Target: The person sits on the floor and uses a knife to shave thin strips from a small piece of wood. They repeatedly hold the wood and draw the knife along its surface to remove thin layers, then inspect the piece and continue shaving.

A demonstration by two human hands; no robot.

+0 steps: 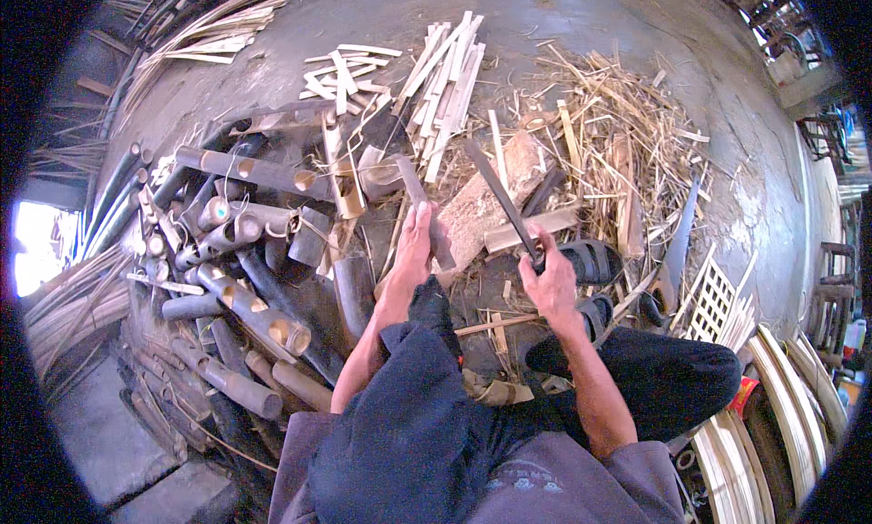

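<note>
My left hand point(414, 244) is closed on a flat grey-brown split piece of bamboo point(411, 179), which stands tilted over the near end of a worn wooden block point(470, 222). In my right hand point(551, 277) is a long dark-bladed knife point(498, 190), gripped by its handle, the blade pointing away and to the left. Blade and bamboo piece are apart. Across the block, close to the knife, lies a pale split bamboo piece point(536, 228). Pale split strips point(445, 93) are piled beyond the block.
Cut bamboo tubes point(259, 320) are heaped on the left. Shavings point(627, 115) cover the floor at the right, near a handsaw point(681, 238). A sandal point(590, 262) sits by my right hand. A woven lattice piece point(711, 299) and long pale strips point(788, 388) lie farther right.
</note>
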